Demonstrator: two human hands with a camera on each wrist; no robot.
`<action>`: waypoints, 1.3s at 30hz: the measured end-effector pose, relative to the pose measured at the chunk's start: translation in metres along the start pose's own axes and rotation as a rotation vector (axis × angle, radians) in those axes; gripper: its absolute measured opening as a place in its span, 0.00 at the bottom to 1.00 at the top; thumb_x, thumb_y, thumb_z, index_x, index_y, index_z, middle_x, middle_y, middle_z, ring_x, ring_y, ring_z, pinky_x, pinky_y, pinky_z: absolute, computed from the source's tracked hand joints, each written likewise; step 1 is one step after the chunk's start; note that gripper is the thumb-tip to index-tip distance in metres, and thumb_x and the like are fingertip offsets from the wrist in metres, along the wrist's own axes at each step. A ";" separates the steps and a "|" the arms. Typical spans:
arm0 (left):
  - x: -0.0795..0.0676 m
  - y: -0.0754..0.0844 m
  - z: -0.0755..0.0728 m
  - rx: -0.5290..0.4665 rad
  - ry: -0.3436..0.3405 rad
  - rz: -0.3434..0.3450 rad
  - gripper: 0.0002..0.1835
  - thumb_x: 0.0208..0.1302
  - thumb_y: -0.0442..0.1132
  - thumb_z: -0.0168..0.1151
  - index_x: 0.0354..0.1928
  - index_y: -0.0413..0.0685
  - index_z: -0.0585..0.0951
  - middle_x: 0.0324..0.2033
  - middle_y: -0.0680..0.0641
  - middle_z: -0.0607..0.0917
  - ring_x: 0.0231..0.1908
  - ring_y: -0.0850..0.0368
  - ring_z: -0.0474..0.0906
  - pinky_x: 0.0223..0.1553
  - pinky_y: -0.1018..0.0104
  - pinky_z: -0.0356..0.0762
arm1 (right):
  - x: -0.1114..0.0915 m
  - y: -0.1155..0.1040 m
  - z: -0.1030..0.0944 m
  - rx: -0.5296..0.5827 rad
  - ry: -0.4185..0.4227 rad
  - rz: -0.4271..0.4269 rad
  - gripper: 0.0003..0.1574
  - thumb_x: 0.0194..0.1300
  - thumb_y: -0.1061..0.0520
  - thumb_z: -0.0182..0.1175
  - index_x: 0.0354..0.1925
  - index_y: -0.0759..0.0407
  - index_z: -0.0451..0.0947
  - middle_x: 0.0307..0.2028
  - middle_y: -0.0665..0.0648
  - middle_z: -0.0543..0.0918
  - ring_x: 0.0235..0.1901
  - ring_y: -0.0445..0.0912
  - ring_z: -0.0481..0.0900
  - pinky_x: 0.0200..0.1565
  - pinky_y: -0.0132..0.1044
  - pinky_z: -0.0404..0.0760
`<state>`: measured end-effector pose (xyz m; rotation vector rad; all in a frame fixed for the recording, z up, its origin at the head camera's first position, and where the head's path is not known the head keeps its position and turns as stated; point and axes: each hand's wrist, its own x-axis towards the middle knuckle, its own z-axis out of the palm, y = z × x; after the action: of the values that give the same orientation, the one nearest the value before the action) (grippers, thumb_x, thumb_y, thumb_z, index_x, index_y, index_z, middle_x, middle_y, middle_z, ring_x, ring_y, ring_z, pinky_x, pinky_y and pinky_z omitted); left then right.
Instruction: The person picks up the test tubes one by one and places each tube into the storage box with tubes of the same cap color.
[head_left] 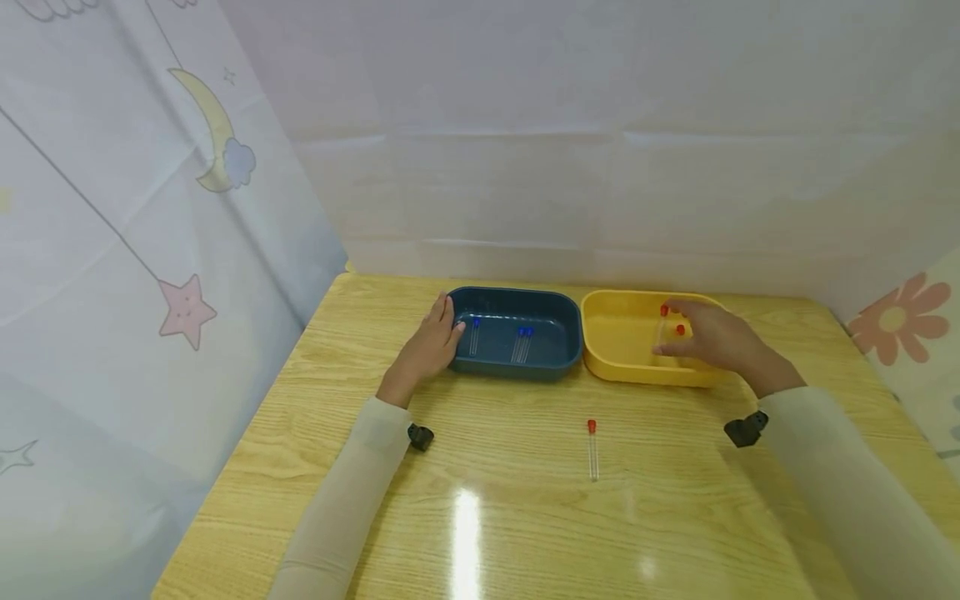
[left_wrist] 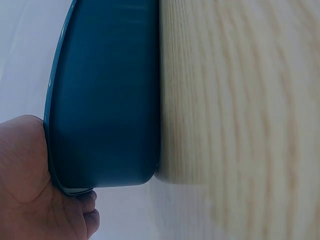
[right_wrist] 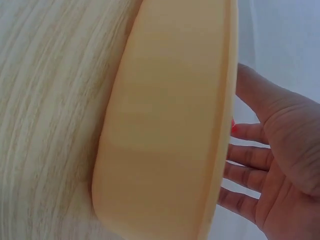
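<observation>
At the left end of a dark blue tray (head_left: pixel 517 371), my left hand (head_left: pixel 429 346) holds the rim, thumb over the edge and fingers along the outside. Inside that tray lie several clear test tubes with blue caps (head_left: pixel 527 332). My right hand (head_left: pixel 712 335) is over the yellow tray (head_left: pixel 637 372), pinching a red-capped test tube (head_left: pixel 662 329) between thumb and forefinger. Another red cap (head_left: pixel 680 330) shows beneath this hand, its tube mostly hidden. In the right wrist view the tray's wall (right_wrist: pixel 165 125) covers nearly all of the held tube.
A single test tube with a red cap (head_left: pixel 593 454) lies on the wooden table (head_left: pixel 510 433), in front of the trays. The two trays stand side by side near the table's back edge. Behind them hangs a pale cloth (head_left: pixel 525 192).
</observation>
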<state>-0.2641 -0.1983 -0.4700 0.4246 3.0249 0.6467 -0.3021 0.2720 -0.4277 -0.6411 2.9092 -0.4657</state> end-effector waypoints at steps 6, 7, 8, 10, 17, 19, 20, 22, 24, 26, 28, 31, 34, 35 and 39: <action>0.001 -0.001 0.001 0.002 0.006 0.002 0.36 0.85 0.52 0.29 0.79 0.35 0.38 0.80 0.39 0.32 0.79 0.48 0.31 0.77 0.50 0.39 | 0.005 0.005 0.010 -0.009 -0.008 -0.027 0.56 0.59 0.36 0.73 0.70 0.70 0.65 0.58 0.71 0.79 0.49 0.62 0.82 0.47 0.61 0.81; 0.001 -0.001 0.001 0.004 0.006 0.003 0.36 0.85 0.52 0.29 0.79 0.35 0.38 0.80 0.39 0.32 0.79 0.48 0.31 0.77 0.50 0.39 | 0.006 0.006 0.012 -0.008 -0.006 -0.033 0.55 0.59 0.37 0.73 0.69 0.70 0.66 0.57 0.71 0.80 0.48 0.62 0.82 0.47 0.61 0.81; 0.001 -0.001 0.001 0.006 0.006 0.003 0.36 0.85 0.52 0.29 0.79 0.34 0.38 0.80 0.39 0.32 0.79 0.47 0.31 0.77 0.50 0.39 | 0.007 0.007 0.014 -0.012 -0.001 -0.041 0.54 0.58 0.37 0.74 0.67 0.70 0.68 0.56 0.70 0.80 0.48 0.62 0.82 0.47 0.60 0.82; 0.001 -0.001 0.001 0.006 0.004 0.002 0.36 0.85 0.52 0.29 0.79 0.34 0.38 0.80 0.40 0.31 0.79 0.48 0.31 0.77 0.50 0.39 | 0.008 0.008 0.016 -0.024 0.006 -0.060 0.53 0.58 0.36 0.74 0.65 0.71 0.69 0.54 0.70 0.81 0.48 0.63 0.82 0.46 0.60 0.81; 0.000 0.001 0.000 0.003 0.004 -0.007 0.36 0.85 0.51 0.30 0.79 0.34 0.38 0.80 0.39 0.32 0.79 0.48 0.31 0.78 0.50 0.38 | 0.012 0.010 0.020 -0.085 0.000 -0.067 0.54 0.56 0.34 0.74 0.63 0.73 0.71 0.51 0.72 0.82 0.46 0.64 0.81 0.47 0.61 0.80; -0.001 0.001 0.000 0.000 0.006 -0.007 0.36 0.85 0.51 0.31 0.79 0.34 0.38 0.80 0.39 0.32 0.79 0.47 0.31 0.78 0.50 0.38 | 0.013 0.010 0.021 -0.095 -0.014 -0.059 0.55 0.57 0.34 0.74 0.64 0.74 0.70 0.54 0.74 0.80 0.48 0.66 0.80 0.49 0.63 0.79; -0.001 0.002 0.000 0.001 0.004 -0.009 0.36 0.85 0.51 0.31 0.79 0.35 0.38 0.80 0.40 0.32 0.79 0.48 0.31 0.78 0.51 0.38 | 0.013 0.010 0.021 -0.099 -0.020 -0.055 0.56 0.57 0.34 0.73 0.64 0.74 0.70 0.55 0.75 0.79 0.50 0.68 0.79 0.50 0.64 0.78; -0.001 0.002 -0.001 0.000 0.003 -0.009 0.35 0.85 0.51 0.31 0.79 0.35 0.37 0.80 0.40 0.31 0.79 0.48 0.30 0.78 0.51 0.38 | 0.013 0.011 0.021 -0.106 -0.028 -0.053 0.57 0.57 0.33 0.73 0.65 0.75 0.69 0.57 0.76 0.78 0.52 0.69 0.78 0.51 0.64 0.77; -0.001 0.002 -0.001 0.000 0.002 -0.009 0.35 0.85 0.51 0.31 0.79 0.36 0.37 0.80 0.41 0.31 0.79 0.48 0.30 0.78 0.51 0.38 | 0.013 0.011 0.021 -0.110 -0.036 -0.051 0.58 0.57 0.33 0.73 0.66 0.76 0.69 0.58 0.77 0.77 0.54 0.70 0.77 0.53 0.64 0.77; -0.001 0.002 -0.001 0.002 0.002 -0.007 0.35 0.85 0.51 0.31 0.79 0.36 0.37 0.79 0.41 0.31 0.79 0.48 0.30 0.78 0.51 0.38 | 0.014 0.011 0.020 -0.113 -0.040 -0.052 0.58 0.58 0.33 0.73 0.66 0.77 0.68 0.58 0.78 0.76 0.54 0.70 0.77 0.53 0.65 0.77; -0.001 0.002 -0.001 0.002 0.004 -0.004 0.36 0.85 0.51 0.31 0.79 0.35 0.37 0.79 0.40 0.31 0.79 0.48 0.30 0.78 0.51 0.38 | 0.013 0.010 0.020 -0.114 -0.046 -0.051 0.58 0.58 0.34 0.72 0.66 0.77 0.68 0.59 0.78 0.76 0.54 0.70 0.77 0.53 0.64 0.76; 0.000 0.001 -0.001 0.003 0.005 -0.001 0.36 0.85 0.51 0.31 0.79 0.35 0.37 0.80 0.40 0.31 0.79 0.47 0.31 0.78 0.51 0.38 | 0.013 0.008 0.019 -0.117 -0.049 -0.059 0.58 0.58 0.34 0.73 0.65 0.78 0.68 0.58 0.78 0.77 0.53 0.70 0.78 0.52 0.64 0.77; 0.000 0.001 0.000 0.011 0.005 0.001 0.36 0.85 0.52 0.30 0.79 0.35 0.37 0.79 0.39 0.31 0.79 0.45 0.32 0.78 0.51 0.38 | 0.013 0.007 0.019 -0.120 -0.049 -0.064 0.58 0.57 0.34 0.73 0.65 0.78 0.69 0.57 0.77 0.78 0.52 0.69 0.79 0.51 0.63 0.78; 0.000 0.001 0.000 0.009 0.005 0.000 0.36 0.85 0.52 0.30 0.79 0.35 0.37 0.79 0.39 0.31 0.79 0.45 0.32 0.78 0.51 0.39 | 0.013 0.007 0.019 -0.121 -0.050 -0.065 0.58 0.57 0.34 0.73 0.65 0.78 0.69 0.57 0.77 0.78 0.52 0.68 0.79 0.51 0.63 0.78; 0.000 0.000 0.001 0.010 0.007 -0.005 0.36 0.85 0.52 0.31 0.79 0.35 0.37 0.80 0.39 0.32 0.79 0.45 0.33 0.78 0.51 0.38 | 0.014 0.009 0.021 -0.127 -0.054 -0.064 0.60 0.56 0.32 0.73 0.64 0.77 0.70 0.57 0.76 0.78 0.52 0.68 0.79 0.52 0.63 0.78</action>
<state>-0.2645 -0.1979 -0.4709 0.4167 3.0356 0.6346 -0.3142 0.2679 -0.4506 -0.7528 2.8917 -0.2677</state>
